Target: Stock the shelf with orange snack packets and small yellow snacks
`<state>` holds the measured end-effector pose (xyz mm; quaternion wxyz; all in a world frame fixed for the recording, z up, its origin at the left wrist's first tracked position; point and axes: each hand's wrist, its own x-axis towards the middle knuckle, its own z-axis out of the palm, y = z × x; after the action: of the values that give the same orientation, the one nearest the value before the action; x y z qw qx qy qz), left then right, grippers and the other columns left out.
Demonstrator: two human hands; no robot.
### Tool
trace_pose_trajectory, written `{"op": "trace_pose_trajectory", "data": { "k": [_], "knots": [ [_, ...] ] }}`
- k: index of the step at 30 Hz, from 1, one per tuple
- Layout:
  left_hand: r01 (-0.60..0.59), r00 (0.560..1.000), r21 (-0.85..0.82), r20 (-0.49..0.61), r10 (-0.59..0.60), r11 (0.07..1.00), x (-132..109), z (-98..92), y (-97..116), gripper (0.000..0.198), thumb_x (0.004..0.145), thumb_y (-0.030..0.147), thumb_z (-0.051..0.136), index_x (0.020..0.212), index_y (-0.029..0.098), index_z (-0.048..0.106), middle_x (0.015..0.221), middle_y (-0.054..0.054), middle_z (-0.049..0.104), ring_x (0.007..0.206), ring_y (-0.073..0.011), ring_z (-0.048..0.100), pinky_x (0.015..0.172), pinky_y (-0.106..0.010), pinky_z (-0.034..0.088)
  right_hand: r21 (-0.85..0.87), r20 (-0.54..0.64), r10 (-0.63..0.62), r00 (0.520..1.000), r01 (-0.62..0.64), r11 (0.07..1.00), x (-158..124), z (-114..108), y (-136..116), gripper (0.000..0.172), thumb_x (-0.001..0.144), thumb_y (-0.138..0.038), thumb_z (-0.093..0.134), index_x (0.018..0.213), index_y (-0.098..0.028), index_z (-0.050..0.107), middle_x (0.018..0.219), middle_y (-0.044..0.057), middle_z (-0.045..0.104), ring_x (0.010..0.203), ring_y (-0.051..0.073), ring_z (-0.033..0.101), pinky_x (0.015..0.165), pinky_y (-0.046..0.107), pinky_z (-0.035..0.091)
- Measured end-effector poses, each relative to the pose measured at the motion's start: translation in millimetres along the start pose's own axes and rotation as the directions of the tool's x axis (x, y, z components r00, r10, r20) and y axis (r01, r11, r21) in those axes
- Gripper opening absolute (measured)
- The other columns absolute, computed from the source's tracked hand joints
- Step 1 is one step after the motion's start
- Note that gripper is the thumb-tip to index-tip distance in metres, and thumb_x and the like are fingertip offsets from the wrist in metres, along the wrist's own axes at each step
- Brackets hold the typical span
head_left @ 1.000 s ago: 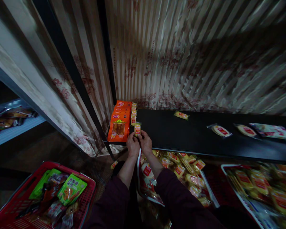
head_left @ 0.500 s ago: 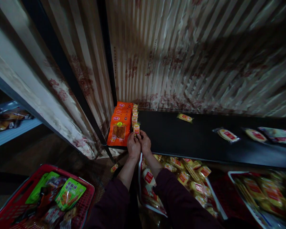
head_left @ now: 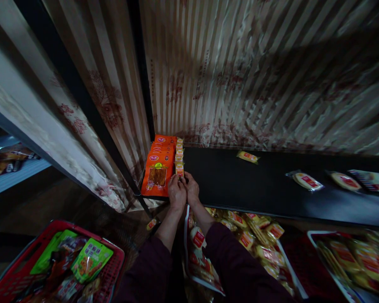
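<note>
My left hand (head_left: 177, 192) and my right hand (head_left: 191, 187) are close together at the front of the black shelf (head_left: 221, 181). Between their fingertips they pinch a small yellow snack packet (head_left: 180, 169) with a red and white label. It stands at the near end of a row of similar yellow packets (head_left: 179, 150) that runs back toward the curtain. Directly left of this row lie overlapping orange snack bags (head_left: 157, 170) with a clear window showing brown sticks. The fingertips partly hide the packet's lower end.
Farther right on the shelf lie a loose yellow packet (head_left: 248, 157), flat round wrapped snacks (head_left: 308, 181) and a striped packet (head_left: 372, 180). Below are a bag of yellow packets (head_left: 262, 252) and a red basket (head_left: 118, 256) with assorted snacks. A striped curtain (head_left: 240, 84) hangs behind; a dark post (head_left: 142, 71) stands left.
The view has shifted slightly. Both hands stay together at the row's front, and the pinched packet now sits a little lower, in line with the others.
</note>
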<state>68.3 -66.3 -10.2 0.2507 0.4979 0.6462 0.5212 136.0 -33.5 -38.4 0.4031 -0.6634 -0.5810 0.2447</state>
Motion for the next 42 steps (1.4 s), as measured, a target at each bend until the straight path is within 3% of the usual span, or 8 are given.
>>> {"op": "trace_pose_trajectory", "data": {
  "k": [16,25,42],
  "knots": [
    [0.031,0.999,0.018,0.025,-0.032,0.999,6.6,0.2,1.1,0.035,0.079,0.01,0.043,0.104,0.018,0.066,0.116,-0.011,0.064,0.113,-0.0206,0.056,0.104,-0.035,0.039,-0.084,-0.021,-0.07,0.997,0.068,0.994,3.4,1.6,0.9,0.035,0.083,-0.029,0.047,0.112,-0.016,0.062,0.107,0.011,0.066,0.098,0.022,0.058,0.09,0.036,0.044],
    [-0.001,0.999,0.039,0.049,-0.001,0.999,8.2,-0.2,-0.4,0.038,0.082,0.011,0.041,0.112,0.013,0.063,0.125,-0.015,0.059,0.12,-0.0226,0.052,0.106,-0.038,0.038,-0.063,-0.007,-0.073,0.997,0.073,0.995,6.6,4.9,4.2,0.035,0.079,-0.029,0.051,0.111,-0.017,0.063,0.105,0.01,0.066,0.095,0.022,0.058,0.087,0.036,0.046],
    [-0.055,0.998,0.051,0.022,0.054,0.997,9.0,4.1,-6.8,0.036,0.084,0.014,0.041,0.113,0.015,0.062,0.124,-0.012,0.061,0.119,-0.0206,0.053,0.106,-0.037,0.039,-0.076,0.001,-0.08,0.997,0.08,0.994,9.3,4.6,1.7,0.041,0.079,-0.029,0.052,0.117,-0.018,0.06,0.111,0.01,0.065,0.097,0.022,0.06,0.088,0.037,0.046]
  ]
}}
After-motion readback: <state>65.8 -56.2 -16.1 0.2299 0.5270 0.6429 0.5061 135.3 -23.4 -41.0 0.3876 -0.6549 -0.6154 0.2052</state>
